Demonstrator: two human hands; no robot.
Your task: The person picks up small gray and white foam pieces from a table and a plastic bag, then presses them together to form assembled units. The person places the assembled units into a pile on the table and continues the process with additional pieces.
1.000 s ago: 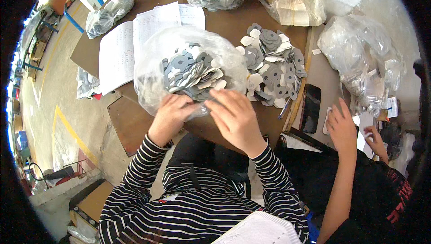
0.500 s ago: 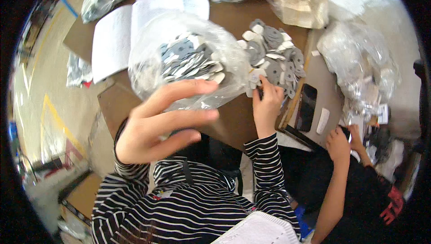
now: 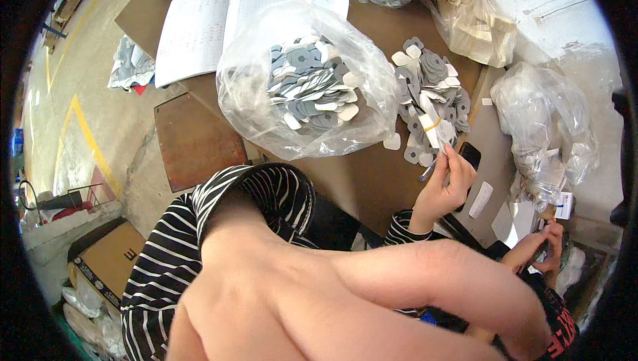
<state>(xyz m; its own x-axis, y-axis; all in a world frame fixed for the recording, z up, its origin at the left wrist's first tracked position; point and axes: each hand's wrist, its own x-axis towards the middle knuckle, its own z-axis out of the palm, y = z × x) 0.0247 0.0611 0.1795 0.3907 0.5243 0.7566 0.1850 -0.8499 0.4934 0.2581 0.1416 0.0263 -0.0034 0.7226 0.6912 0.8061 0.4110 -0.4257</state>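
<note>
My left hand [image 3: 239, 294] looms large across the lower part of the view, back up, fingers stretched apart; their ends are cut off or hidden, and nothing shows in it. Between thumb and fingertips, my right hand [image 3: 448, 185] pinches a small white bundle [image 3: 436, 132] with a yellow band around it. A slim pen [image 3: 427, 172] shows beside those fingers; whether they grip it too I cannot tell. The bundle is over a loose pile of grey and white flat pieces [image 3: 433, 69]. To its left, an open clear plastic bag [image 3: 242, 105] holds many similar pieces [image 3: 312, 82].
An open notebook [image 3: 193, 29] lies behind the bag. More filled bags [image 3: 475, 19] stand at the back. A dark phone [image 3: 470, 155] and a white strip [image 3: 480, 199] lie on the right, near a crumpled clear bag [image 3: 541, 118]. Another person's hands [image 3: 541, 248] work at lower right.
My left hand has come up much closer to the camera, swinging across the lower view. My right hand has raised the white bundle slightly off the pile. The view has shifted.
</note>
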